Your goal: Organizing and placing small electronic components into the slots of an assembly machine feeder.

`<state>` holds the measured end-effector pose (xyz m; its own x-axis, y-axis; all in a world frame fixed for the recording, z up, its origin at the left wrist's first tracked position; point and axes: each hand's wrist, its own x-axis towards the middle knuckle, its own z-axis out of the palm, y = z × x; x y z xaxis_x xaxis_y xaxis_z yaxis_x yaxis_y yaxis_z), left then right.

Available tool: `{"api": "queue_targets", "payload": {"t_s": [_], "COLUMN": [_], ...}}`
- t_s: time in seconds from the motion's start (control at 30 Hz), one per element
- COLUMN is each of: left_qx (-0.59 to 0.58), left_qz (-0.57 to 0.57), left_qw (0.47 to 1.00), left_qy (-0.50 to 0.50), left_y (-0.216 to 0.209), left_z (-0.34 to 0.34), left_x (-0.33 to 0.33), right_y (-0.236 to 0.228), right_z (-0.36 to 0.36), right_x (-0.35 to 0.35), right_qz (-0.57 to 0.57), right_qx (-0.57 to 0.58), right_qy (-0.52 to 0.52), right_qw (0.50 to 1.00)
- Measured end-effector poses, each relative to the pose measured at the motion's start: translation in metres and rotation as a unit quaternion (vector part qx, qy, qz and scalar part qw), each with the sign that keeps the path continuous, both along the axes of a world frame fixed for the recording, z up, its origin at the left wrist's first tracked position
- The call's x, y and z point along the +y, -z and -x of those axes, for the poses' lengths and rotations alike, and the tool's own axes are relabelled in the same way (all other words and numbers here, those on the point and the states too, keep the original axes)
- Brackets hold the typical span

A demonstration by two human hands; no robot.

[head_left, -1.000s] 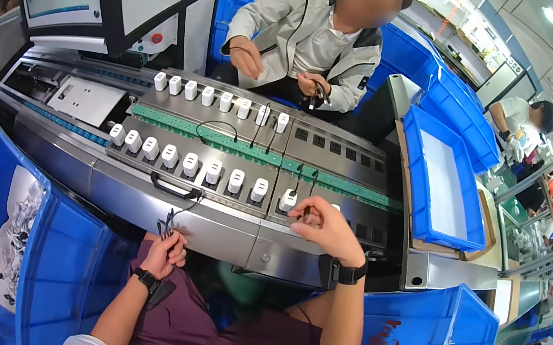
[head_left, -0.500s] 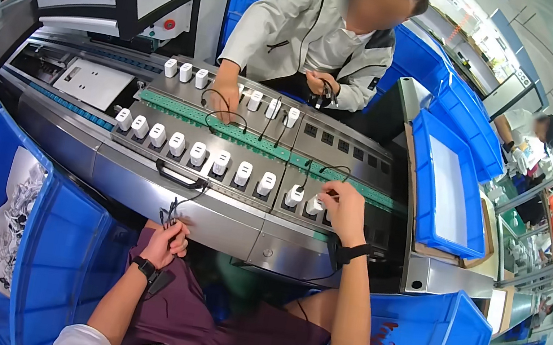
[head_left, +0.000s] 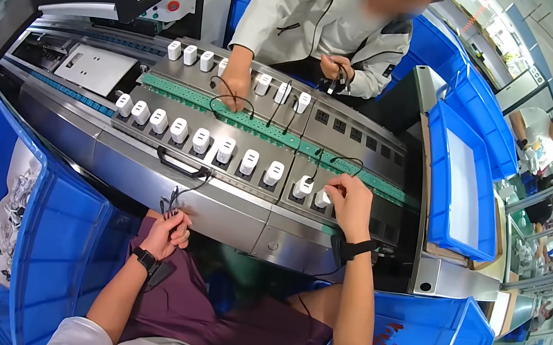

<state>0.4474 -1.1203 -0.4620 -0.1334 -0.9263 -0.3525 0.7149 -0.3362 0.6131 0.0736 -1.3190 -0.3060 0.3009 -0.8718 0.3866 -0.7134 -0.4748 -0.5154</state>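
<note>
My left hand (head_left: 170, 236) is closed around a small bunch of black cables (head_left: 172, 203) in front of the metal bench's near edge. With pinched fingers, my right hand (head_left: 353, 206) reaches over the near row at the right, against a white charger (head_left: 322, 198). A black cable (head_left: 361, 166) arcs from the green strip (head_left: 272, 133) down to these fingers, which hide its end. Beside that charger stands another white charger (head_left: 302, 187), with a cable running from it to the strip. More white chargers (head_left: 201, 141) stand upright in sockets farther left.
Across the bench, a co-worker's hand (head_left: 235, 89) reaches to the strip; their other hand (head_left: 337, 69) holds cables. A black handle (head_left: 179, 166) sticks out of the bench front. Blue bins (head_left: 60, 239) flank my legs. A blue tray (head_left: 436, 177) lies at the right.
The view has shifted slightly. My right hand stays at the near-row charger, its fingers a little lower over it. My left hand keeps its cables in about the same place.
</note>
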Motion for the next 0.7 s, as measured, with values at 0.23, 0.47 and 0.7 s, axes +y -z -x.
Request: {"api": "queue_targets", "payload": {"t_s": [0.23, 0.47, 0.7], "left_qx": [-0.016, -0.014, -0.008], "left_qz": [0.014, 0.017, 0.017], "left_qw": [1.000, 1.000, 1.000], "left_qy": [-0.001, 0.004, 0.011], "left_y": [0.003, -0.002, 0.003], "left_z": [0.004, 0.000, 0.000], "left_x": [0.000, 0.000, -0.002], "right_y": [0.002, -0.006, -0.013], "right_z": [0.003, -0.001, 0.010], "right_x": [0.012, 0.018, 0.006], "right_qz": [-0.017, -0.024, -0.043], "right_qx": [-0.025, -0.147, -0.063], "right_qy": [0.041, 0.046, -0.061], "right_qw": [0.999, 0.988, 0.995]}}
